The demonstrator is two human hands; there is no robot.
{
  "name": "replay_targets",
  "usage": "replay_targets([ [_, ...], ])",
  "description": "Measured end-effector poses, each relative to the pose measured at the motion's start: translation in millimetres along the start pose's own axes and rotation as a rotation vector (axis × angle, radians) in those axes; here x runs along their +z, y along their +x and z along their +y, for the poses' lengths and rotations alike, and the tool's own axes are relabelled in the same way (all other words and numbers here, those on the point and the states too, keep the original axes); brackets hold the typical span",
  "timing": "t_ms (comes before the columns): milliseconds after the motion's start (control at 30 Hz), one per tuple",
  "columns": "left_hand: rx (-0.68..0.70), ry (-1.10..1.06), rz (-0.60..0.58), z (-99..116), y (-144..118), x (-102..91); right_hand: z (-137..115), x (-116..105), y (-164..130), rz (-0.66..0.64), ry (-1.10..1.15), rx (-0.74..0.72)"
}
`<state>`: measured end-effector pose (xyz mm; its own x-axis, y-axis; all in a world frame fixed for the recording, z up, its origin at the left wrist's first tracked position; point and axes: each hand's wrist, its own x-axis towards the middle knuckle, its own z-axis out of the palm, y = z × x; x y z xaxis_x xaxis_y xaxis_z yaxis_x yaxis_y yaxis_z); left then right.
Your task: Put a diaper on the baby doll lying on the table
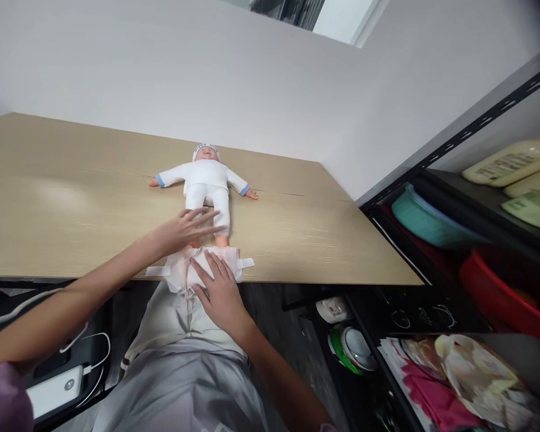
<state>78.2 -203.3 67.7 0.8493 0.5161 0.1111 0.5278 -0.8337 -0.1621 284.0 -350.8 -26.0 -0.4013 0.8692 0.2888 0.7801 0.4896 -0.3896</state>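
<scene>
Diaper [180, 267]: spread out at the centre of the frame, a little below the middle, on the near edge of the table; its lower end reaches past that edge, over the trousers.
Tabs [157, 271]: white, one sticking out at each side of the diaper, left and right in the frame.
Right hand [219, 292]: laid flat on the diaper, palm down, fingers stretched upward in the frame — pressing or resting, I cannot tell which.
Left hand [186, 231]: open, fingers apart, above the diaper and across the doll's lower legs; whether it touches them I cannot tell.
Doll [207, 174]: on its back at the upper centre, arms flung wide, head away from the hands, feet just beside the diaper's upper edge; white clothes, blue cuffs, patterned cap [198, 152].
Table [306, 240]: pale wood, running across the middle of the frame to the wall [162, 66].
Trousers [193, 384]: pale grey, lower centre.
Shelf [459, 186]: dark, along the right side — bottles [508, 162] at upper right, a teal basin [432, 219], a red basin [499, 294] below, then pink cloth [436, 399] and bags [481, 372] at lower right.
White device [56, 390]: lower left, cable [109, 348] attached.
</scene>
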Motion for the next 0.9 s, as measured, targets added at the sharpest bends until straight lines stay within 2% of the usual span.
replay_targets([
  [67,0.147,-0.012,-0.062,-5.3,19.4,9.7,0.2,0.6,-0.7,-0.007,0.011,0.013],
  [133,0.229,-0.070,-0.064,-9.3,30.8,17.1,0.5,0.1,-1.2,-0.011,0.022,0.018],
  [367,0.261,-0.405,0.138,-20.4,42.5,25.8,-2.4,-10.9,-1.0,-0.028,0.056,0.026],
  [467,0.293,-0.500,0.199,-24.7,49.2,21.8,-4.1,-15.0,0.5,-0.043,0.048,0.031],
  [533,0.328,-0.512,0.216,-28.9,55.1,11.0,-2.5,-16.8,3.2,-0.060,0.037,0.018],
  [633,0.341,-0.516,0.245,-38.2,64.5,-17.3,5.6,-17.4,11.7,-0.085,0.013,-0.007],
  [767,0.221,-0.552,0.386,-56.9,76.1,-57.9,23.4,-13.1,34.2,-0.117,-0.004,-0.029],
  [900,0.200,-0.641,0.505,-81.6,87.5,-79.5,41.8,-4.2,67.2,-0.133,-0.017,-0.043],
])
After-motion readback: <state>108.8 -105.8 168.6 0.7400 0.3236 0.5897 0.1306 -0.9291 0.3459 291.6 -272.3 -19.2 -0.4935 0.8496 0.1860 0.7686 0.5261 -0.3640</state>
